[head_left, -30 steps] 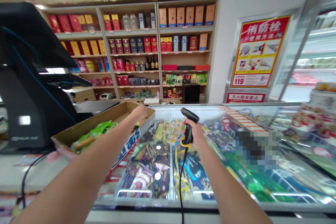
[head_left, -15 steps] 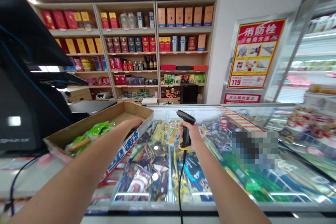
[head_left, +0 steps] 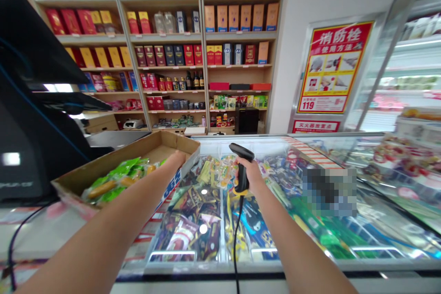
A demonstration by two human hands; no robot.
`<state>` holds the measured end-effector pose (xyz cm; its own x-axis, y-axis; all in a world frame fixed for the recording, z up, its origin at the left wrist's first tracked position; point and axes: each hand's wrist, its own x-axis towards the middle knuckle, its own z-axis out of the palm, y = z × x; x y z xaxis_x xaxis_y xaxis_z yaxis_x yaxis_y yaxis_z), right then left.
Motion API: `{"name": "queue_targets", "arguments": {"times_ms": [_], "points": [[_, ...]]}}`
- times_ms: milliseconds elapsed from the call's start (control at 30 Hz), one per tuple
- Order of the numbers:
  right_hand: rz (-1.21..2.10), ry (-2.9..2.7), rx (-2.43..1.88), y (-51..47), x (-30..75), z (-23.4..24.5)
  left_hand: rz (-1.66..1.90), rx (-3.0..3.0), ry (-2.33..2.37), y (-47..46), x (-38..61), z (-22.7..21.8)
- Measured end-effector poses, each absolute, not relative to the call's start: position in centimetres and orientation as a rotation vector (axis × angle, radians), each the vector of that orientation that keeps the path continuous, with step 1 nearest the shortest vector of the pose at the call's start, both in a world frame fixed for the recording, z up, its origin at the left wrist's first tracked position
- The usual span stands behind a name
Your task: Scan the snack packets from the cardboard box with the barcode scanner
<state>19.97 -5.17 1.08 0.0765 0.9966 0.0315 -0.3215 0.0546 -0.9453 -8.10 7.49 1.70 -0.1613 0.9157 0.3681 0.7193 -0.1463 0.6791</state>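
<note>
My right hand is wrapped round the handle of a black-and-yellow barcode scanner, holding it above the glass-topped freezer. A black cord hangs from the scanner towards me. My left hand reaches into the right part of an open cardboard box. Its fingers are hidden, so I cannot see whether they hold anything. Left of that hand, green plastic packets with yellowish-brown contents lie in the box.
A dark checkout terminal stands at the left. Under the freezer's glass lid lie many wrapped packages. Shelves with boxes and bottles line the back wall, and a red poster hangs on the right.
My left hand has shifted slightly up inside the box, and more of the green packets shows beside the forearm. The scanner stays in my right hand. The whole view has moved slightly.
</note>
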Motion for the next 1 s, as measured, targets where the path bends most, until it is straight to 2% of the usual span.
{"name": "queue_targets", "arguments": {"times_ms": [167,300,367,467,600,667,767,900,1000], "points": [[1.254,-0.933,-0.964,-5.1,19.9,0.9,0.924,1.728,2.248,7.0,-9.0,1.5],[1.256,-0.93,-0.952,-5.0,20.0,0.7,0.769,1.665,2.374,6.8,-10.6,3.4],[1.26,-0.94,-0.957,-5.0,20.0,0.6,0.873,1.625,2.362,6.5,-11.2,5.4],[1.263,-0.957,-0.958,-4.9,19.8,0.4,1.211,1.547,2.263,5.3,-10.4,9.0],[1.262,-0.93,-0.922,-4.7,19.3,0.1,1.526,1.428,1.62,1.3,-6.5,11.6],[1.275,-0.952,-0.927,-4.7,19.2,0.1,1.541,1.461,1.264,-1.1,-4.2,10.7],[1.293,-1.004,-0.912,-5.0,19.1,0.2,1.553,1.476,0.947,-3.6,-1.7,6.5],[1.339,-1.109,-0.814,-5.8,19.0,0.5,1.53,1.348,0.881,-3.5,-0.9,-0.6],[1.414,-1.271,-0.815,-6.4,18.6,0.5,1.503,1.304,0.892,-2.5,-1.3,-3.7]]}}
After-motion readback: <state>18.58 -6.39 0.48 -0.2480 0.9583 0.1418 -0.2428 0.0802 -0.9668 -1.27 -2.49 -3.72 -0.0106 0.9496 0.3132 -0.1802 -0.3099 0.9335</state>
